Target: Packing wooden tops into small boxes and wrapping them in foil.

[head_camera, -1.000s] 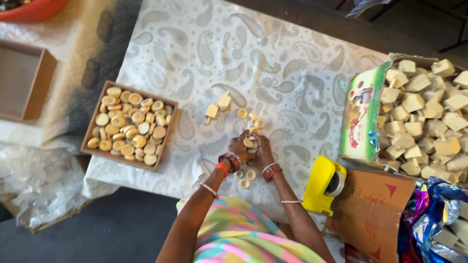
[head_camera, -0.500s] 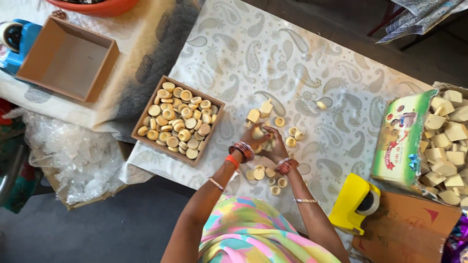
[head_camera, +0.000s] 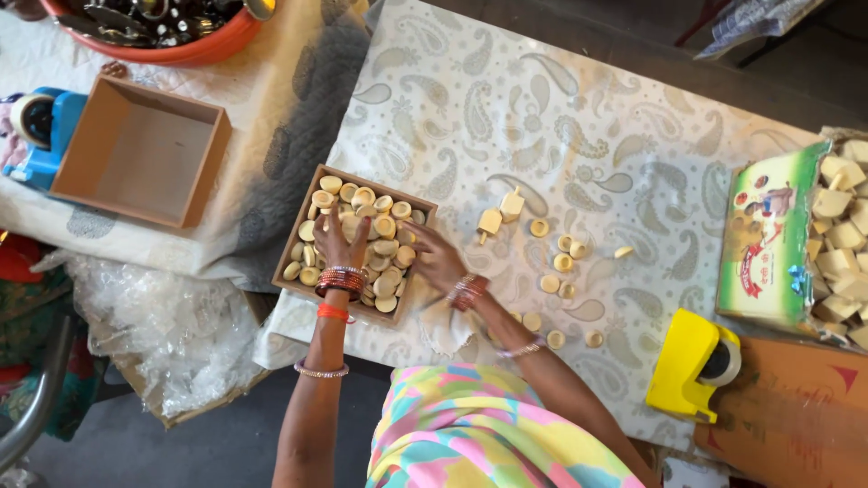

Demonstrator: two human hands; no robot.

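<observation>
The left hand (head_camera: 341, 242) lies flat over the small round pieces (head_camera: 384, 248) inside the shallow brown box (head_camera: 291, 271), fingers (head_camera: 336, 217) spread wide and pressing down on the pile, as one would to level or settle it. Nothing is pinched between them. The right hand (head_camera: 438, 259) reaches across the box's near corner, its fingers (head_camera: 414, 237) stretched towards the same pile and resting on or just above the discs at that edge; whether it holds a disc I cannot tell, since the palm faces down.

The box sits on the patterned cloth (head_camera: 579, 99) that covers the desk, close to the person's body, so both hands can work in it without stretching. More loose discs (head_camera: 562, 262) lie scattered on the cloth to the right of the box, within easy reach, along with two pale block-shaped pieces with pegs (head_camera: 500, 213) just beyond them.

Further right, a large carton (head_camera: 764, 239) holds a heap of similar pale blocks (head_camera: 845, 239). A yellow tape dispenser (head_camera: 689, 366) rests near the desk's front edge. To the left, an empty brown box (head_camera: 140, 152) stands beside a blue tape dispenser (head_camera: 41, 131), with an orange bowl (head_camera: 181, 45) behind them and crumpled clear plastic (head_camera: 145, 312) below.
</observation>
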